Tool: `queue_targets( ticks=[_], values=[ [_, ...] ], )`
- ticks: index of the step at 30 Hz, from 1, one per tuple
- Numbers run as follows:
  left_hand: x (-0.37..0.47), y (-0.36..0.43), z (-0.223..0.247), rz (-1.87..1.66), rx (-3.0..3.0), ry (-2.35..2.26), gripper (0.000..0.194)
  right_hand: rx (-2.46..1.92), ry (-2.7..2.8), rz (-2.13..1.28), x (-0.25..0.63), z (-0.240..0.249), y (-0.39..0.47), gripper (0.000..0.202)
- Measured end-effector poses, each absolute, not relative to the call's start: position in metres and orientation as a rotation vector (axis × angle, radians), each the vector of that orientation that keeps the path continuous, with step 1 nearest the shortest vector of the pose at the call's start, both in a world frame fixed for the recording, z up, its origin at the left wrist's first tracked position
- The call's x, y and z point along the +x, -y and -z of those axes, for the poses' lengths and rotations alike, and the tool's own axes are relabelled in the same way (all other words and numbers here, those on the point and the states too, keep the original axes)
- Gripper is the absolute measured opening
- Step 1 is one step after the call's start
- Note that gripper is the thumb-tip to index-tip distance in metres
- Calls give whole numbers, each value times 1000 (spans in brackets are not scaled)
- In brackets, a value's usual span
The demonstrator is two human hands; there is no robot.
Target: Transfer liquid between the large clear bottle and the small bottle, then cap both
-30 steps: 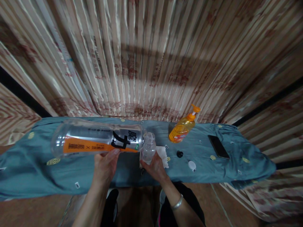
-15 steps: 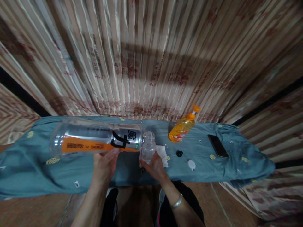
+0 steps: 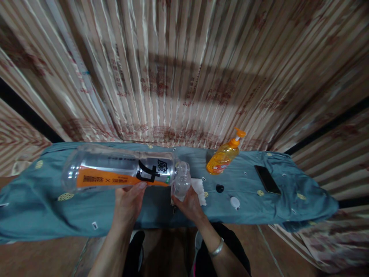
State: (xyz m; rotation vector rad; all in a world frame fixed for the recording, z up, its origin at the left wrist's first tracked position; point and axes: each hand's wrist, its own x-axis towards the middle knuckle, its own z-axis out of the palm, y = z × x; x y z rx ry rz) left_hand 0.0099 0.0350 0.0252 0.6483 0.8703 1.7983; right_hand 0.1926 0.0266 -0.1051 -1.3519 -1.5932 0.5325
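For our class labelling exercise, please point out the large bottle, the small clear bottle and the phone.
Large bottle (image 3: 119,169), head view: on its label.
Small clear bottle (image 3: 183,182), head view: on its transparent body.
Phone (image 3: 267,179), head view: on its dark upper face.

Bare fingers and a bare thumb show on the left hand (image 3: 128,202), and the left forearm (image 3: 108,240) behind it is bare too. Up the arm from the right hand (image 3: 188,204), a smooth, shiny silver bangle (image 3: 216,247) circles the bare right forearm (image 3: 205,227). Black legwear (image 3: 236,246) appears below the right hand, with more black below the left. Between the two forearms, a pale grey shoe (image 3: 197,240) is partly visible; near it runs a bright pink sliver (image 3: 194,268), too small to identify.
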Motion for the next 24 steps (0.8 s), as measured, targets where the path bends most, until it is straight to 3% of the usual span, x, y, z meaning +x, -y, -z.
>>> queue_targets(
  ticks=[6, 13, 24],
  values=[
    [9, -34, -26, -1779, 650, -880, 41, -1368, 1611, -521, 192, 107, -27, 52],
    [10, -35, -29, -1758, 668, -968, 61, -1382, 1603, -516, 191, 108, -27, 67],
    [9, -36, -26, -1750, 694, -989, 61, -1370, 1592, -481, 191, 113, -28, 80]
  ],
)
